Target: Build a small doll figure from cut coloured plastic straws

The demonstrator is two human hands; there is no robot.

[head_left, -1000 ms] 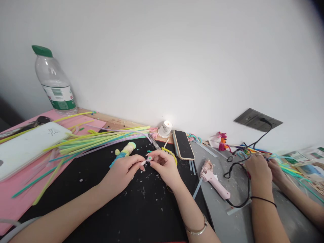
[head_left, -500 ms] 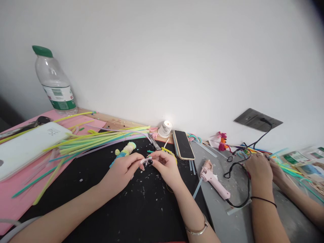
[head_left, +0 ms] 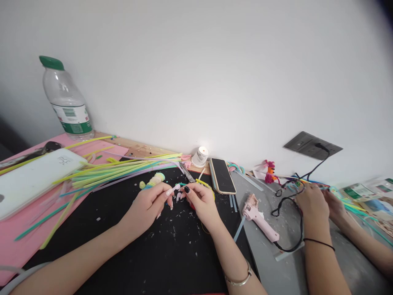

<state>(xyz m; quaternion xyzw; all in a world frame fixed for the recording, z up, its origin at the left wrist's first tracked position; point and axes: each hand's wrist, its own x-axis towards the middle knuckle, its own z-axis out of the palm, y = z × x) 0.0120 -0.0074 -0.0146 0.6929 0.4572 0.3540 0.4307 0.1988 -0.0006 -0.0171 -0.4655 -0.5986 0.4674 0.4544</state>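
Note:
Between my fingertips is a small pale lilac piece, which looks like a short curled bit of pipe cleaner. My left hand pinches it between thumb and forefinger. From the other side, my right hand has its fingers closed at the piece; the exact grip is partly hidden. Behind my left hand lies a yellow, cream and blue fuzzy pipe-cleaner figure, half covered. Scissors rest on the black mat just beyond my fingers.
Pipe cleaners and a white power bank lie left, near a plastic bottle. A paper cup and phone stand behind. Rightward are a pink glue gun, its cord, and another person's hands.
My fingertips have shifted on the lilac piece, which now shows as a rounded end at my left thumb. My right thumb has turned, showing its dark nail. The other person's hands moved slightly.

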